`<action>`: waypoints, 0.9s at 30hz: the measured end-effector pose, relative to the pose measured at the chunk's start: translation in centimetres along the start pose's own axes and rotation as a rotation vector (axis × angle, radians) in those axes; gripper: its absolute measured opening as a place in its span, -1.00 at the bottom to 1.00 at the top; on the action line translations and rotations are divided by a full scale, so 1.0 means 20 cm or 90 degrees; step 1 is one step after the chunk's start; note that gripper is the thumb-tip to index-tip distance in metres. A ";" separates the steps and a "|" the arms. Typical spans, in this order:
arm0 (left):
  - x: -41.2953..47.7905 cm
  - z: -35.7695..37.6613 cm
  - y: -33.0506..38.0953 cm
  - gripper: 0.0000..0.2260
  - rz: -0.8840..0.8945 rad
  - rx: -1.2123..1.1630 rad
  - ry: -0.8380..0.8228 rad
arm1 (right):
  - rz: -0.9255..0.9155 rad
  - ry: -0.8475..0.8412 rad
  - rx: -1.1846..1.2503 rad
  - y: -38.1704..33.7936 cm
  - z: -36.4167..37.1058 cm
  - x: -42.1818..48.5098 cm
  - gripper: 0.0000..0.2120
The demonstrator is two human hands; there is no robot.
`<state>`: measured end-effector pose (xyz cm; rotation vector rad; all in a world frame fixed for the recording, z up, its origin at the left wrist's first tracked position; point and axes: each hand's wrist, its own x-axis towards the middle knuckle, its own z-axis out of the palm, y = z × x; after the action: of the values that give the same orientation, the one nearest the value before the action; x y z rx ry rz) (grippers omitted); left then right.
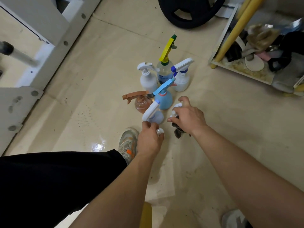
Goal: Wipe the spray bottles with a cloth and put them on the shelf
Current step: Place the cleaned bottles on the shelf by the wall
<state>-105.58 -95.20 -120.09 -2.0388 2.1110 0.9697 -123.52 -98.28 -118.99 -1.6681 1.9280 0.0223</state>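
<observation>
**Plastic spray bottles [148,80] crowd a cream floor [230,129], both hands among them**

Six bottles stand upright in a tight cluster on the floor. At the back is a clear bottle with a yellow trigger head [163,73]. An all-white bottle [148,83] stands to its left and a white bottle with a blue nozzle [181,81] to its right. In front of these stand a pale blue bottle [163,100] and an amber bottle with a brown head [142,105]. Nearest the person is a lavender bottle with a white head [156,117].

The left hand [150,142] is clenched around a small white cap [160,131]; what lies below the cap is hidden by the hand. Its thumb sits just beside the lavender bottle's trigger head, and I cannot tell whether the two touch.

The right hand [189,119] reaches in from the right with curled fingers, over a white sprayer top [178,105]. A dark cloth [178,134] hangs from under its palm — the hand appears to grasp the cloth against that bottle, whose body is covered.

A grey and orange shoe [128,143] is planted just left of the left hand, beside a black trouser leg [57,186]. To the upper right is a low rack [218,63] with yellow posts, and pale slippers [254,63] lie on its bottom tier — well apart from the bottles. A black wheel-shaped object [189,18] lies at the top, and a white metal frame [54,25] runs along the left.
</observation>
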 end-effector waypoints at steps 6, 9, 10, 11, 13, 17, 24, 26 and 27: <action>0.01 -0.02 -0.07 -0.77 0.005 -0.007 0.015 | 0.004 0.013 0.068 0.06 0.09 0.08 -0.68; -0.03 -0.04 -0.09 -0.78 0.013 -0.014 0.023 | -0.007 0.032 0.110 0.08 0.14 0.07 -0.70; -0.04 -0.04 -0.09 -0.77 0.019 -0.008 0.027 | -0.006 0.036 0.116 0.08 0.15 0.07 -0.70; -0.06 -0.05 -0.09 -0.77 0.026 0.000 0.030 | -0.001 0.038 0.124 0.07 0.16 0.06 -0.69; -0.08 -0.07 -0.09 -0.76 0.042 0.018 0.026 | 0.015 0.042 0.137 0.07 0.17 0.03 -0.67; -0.12 -0.16 -0.02 -0.73 0.058 0.058 -0.005 | 0.042 0.053 0.144 0.08 0.11 -0.07 -0.61; -0.15 -0.35 0.36 -0.67 0.198 0.079 -0.056 | 0.076 0.103 0.189 0.18 -0.34 -0.32 -0.66; -0.12 -0.39 0.52 -0.67 0.250 0.102 -0.082 | 0.087 0.116 0.201 0.25 -0.49 -0.36 -0.73; -0.08 -0.40 0.63 -0.67 0.277 0.118 -0.098 | 0.096 0.132 0.205 0.30 -0.58 -0.38 -0.73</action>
<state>-113.93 -98.38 -107.91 -1.4029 2.5005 0.8942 -133.39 -94.58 -108.21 -1.3531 2.0760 -0.3960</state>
